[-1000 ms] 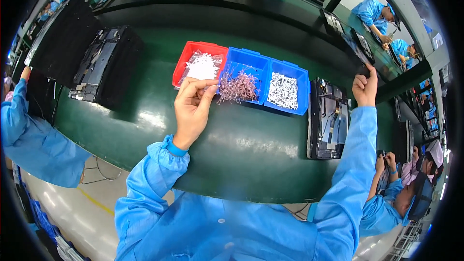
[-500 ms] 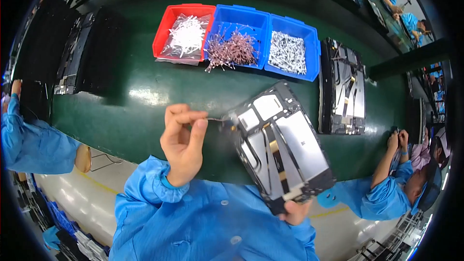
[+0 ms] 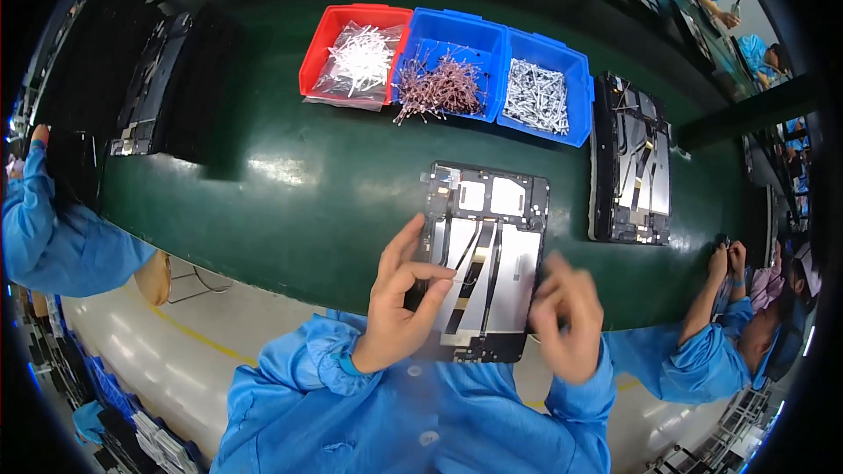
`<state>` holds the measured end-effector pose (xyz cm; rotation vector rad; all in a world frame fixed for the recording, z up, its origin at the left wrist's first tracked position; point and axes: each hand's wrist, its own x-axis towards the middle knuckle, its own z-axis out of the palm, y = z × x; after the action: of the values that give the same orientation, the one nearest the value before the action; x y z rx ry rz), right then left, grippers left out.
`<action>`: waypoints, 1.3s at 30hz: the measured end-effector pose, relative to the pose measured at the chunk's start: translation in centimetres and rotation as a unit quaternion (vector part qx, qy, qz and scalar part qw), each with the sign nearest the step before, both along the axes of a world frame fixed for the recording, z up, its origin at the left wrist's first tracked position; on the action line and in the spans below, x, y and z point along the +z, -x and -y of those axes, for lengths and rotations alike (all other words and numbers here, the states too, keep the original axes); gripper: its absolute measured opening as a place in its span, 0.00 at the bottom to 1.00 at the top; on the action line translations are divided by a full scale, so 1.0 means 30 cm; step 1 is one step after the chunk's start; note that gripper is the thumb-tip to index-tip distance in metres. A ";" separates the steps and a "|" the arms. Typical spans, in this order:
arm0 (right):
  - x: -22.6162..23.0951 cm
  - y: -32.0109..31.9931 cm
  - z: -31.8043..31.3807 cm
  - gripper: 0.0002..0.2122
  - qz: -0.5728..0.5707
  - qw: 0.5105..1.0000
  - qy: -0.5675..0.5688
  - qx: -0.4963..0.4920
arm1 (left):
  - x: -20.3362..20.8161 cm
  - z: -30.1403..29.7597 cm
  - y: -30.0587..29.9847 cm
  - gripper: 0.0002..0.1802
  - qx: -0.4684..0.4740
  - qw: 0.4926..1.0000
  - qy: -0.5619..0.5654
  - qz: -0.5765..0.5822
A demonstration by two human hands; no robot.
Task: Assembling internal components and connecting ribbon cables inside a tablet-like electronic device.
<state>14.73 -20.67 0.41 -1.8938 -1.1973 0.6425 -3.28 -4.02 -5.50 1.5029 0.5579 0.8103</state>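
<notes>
An opened tablet (image 3: 522,294) lies at the green table's near edge, its silver plates, black flat cables and dark frame showing. My left hand (image 3: 395,312) reaches over its left side, thumb and index finger pinched on a short thin wire (image 3: 469,282) above the tablet's middle. Beside the tablet's right edge is my right hand (image 3: 569,320), fingers curled and smeared by motion; whether it holds anything is not visible. Beyond the tablet, a blue bin (image 3: 492,35) contains a tangle of thin brownish-pink wires (image 3: 443,88).
Left of that bin stands a red bin (image 3: 318,48) with white pieces in a clear bag; right of it, another blue bin (image 3: 575,92) of small white-and-dark parts. Stacked opened tablets (image 3: 637,158) stand right. Black padded holders (image 3: 180,88) are at left. Co-workers sit on both sides.
The tablet has gone from tilted in my right hand to lying straighter on the table. My right hand has let go and moved up its right side. My left hand has brought the wire over the tablet.
</notes>
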 end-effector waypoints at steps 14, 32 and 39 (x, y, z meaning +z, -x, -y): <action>-0.015 -0.010 -0.148 0.20 0.127 0.974 -0.032 -0.186 | 0.045 -0.126 0.001 0.05 0.016 0.995 -0.052 -0.081; -0.009 0.097 -0.351 0.06 -0.011 0.979 -0.204 0.018 | 0.118 -0.195 -0.010 0.12 0.050 0.928 -0.360 -0.079; -0.017 0.078 -0.378 0.07 0.043 0.977 -0.209 0.026 | 0.109 -0.235 0.013 0.18 0.035 0.876 -0.468 -0.113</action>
<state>12.39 -9.33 -0.08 -1.5521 -1.3216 0.3056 -3.67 3.03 -2.24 2.5058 0.3939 1.0344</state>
